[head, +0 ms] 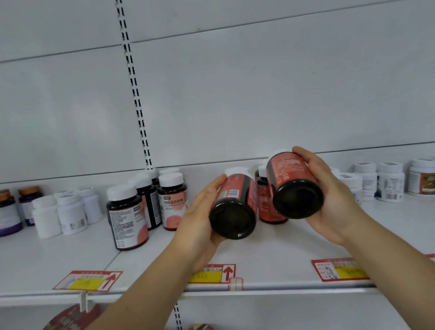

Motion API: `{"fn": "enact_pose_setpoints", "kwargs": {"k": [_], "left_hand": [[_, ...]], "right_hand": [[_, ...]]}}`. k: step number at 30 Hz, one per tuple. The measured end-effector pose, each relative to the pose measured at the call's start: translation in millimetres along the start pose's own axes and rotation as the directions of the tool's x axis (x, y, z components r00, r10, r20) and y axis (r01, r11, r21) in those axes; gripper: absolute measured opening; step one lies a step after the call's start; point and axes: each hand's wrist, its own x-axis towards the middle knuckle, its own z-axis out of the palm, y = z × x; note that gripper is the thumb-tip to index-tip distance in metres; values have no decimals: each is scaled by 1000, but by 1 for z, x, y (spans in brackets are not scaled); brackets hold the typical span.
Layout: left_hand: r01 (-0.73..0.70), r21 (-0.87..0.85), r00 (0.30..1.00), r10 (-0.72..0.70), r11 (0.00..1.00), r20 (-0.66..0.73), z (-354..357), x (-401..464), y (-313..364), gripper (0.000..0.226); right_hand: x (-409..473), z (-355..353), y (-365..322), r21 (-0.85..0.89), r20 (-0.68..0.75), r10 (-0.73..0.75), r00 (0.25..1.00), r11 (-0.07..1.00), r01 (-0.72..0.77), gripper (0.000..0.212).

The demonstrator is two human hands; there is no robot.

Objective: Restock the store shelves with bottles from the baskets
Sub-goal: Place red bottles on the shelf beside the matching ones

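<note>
Two dark bottles sit tilted in your hands at the frame's centre, bases toward you, above the white shelf. Your left hand grasps the left bottle; your right hand grasps the right bottle, just beside it.

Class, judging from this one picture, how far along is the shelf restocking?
Done: several matching dark bottles with white caps already stand on the shelf. In hand: the left hand grips one bottle, the right hand another, both tilted above the shelf. Left: setting both upright. The baskets are out of view.
</note>
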Motion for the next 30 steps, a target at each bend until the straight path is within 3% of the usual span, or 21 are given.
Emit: {"fn": "enact_pose_setpoints", "kwargs": {"k": [4, 6, 8, 14, 18, 25, 30], "left_hand": [[-42, 62, 997, 38, 997, 66, -2, -1, 1, 36], [-96, 129, 990, 80, 987, 118, -6, -1, -1, 70], [-125, 222, 985, 94, 967, 145, -8, 0, -4, 82], [-228, 480, 973, 177, 847, 150, -9, -3, -8, 79], [-272, 542, 962, 210, 795, 175, -7, -5, -9, 79], [-113, 519, 993, 114, 848, 29, -5, 0, -5, 67], [9, 725, 998, -46, 688, 32, 0, 1, 2, 71]], "right_hand": [[-1, 1, 0, -90, -1, -47, 999, 995, 46, 33], [-1, -3, 0, -183, 21, -81, 997, 980, 83, 67], [-1, -9, 3, -331, 70, -111, 991, 935, 128, 96], [-7, -6, 8, -630, 162, -171, 972, 740, 235, 78], [-10, -3, 7, -638, 135, -213, 968, 729, 249, 73], [-6, 0, 1, -555, 1, -128, 992, 825, 108, 72], [-3, 4, -1, -713, -17, 0, 1000, 701, -12, 75]]}}
